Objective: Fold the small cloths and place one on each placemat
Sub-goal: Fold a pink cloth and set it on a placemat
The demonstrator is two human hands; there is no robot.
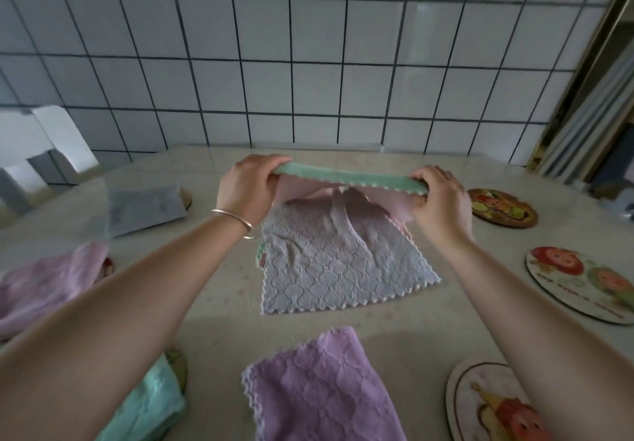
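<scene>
Green-and-pink scallop-edged small cloth (350, 180) held above the beige table (212, 307), folded top edge running left-right; left hand (248, 188) and right hand (441, 197) each pinch one end. Below lies a lavender textured cloth (339, 269). Round illustrated placemat (579, 283) at right, its writing unreadable

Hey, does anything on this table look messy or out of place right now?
Mostly work in progress. The pink cloth at the left edge lies bunched rather than folded, hiding most of its placemat. The purple cloth near the front lies on the bare table, slightly askew. Nothing looks spilled or damaged.
</scene>
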